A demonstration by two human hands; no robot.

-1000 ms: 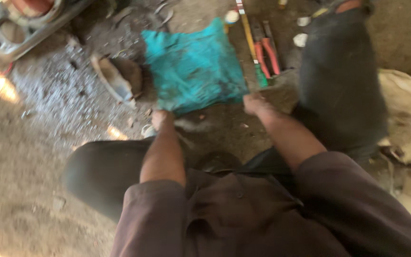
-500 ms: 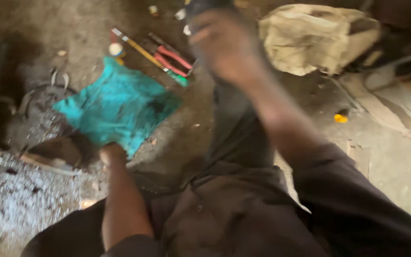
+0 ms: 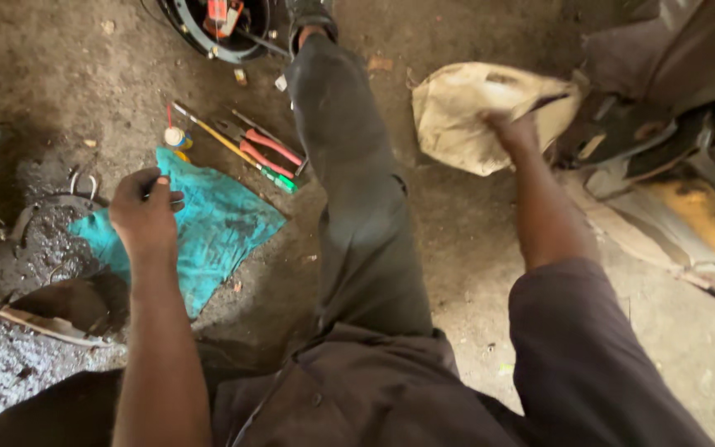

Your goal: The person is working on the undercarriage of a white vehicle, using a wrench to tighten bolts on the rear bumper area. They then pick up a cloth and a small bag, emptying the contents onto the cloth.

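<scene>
Right hand (image 3: pixel 513 132) has swung off to the tan sack (image 3: pixel 473 108), upper right, gripping it. Left hand (image 3: pixel 146 217) now closed over the crumpled teal rag (image 3: pixel 208 228), left of centre.

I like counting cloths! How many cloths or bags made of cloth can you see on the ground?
2. A teal cloth lies flat under the left hand. A beige cloth bag sits crumpled at the right hand. More could be hidden outside the picture.
</scene>
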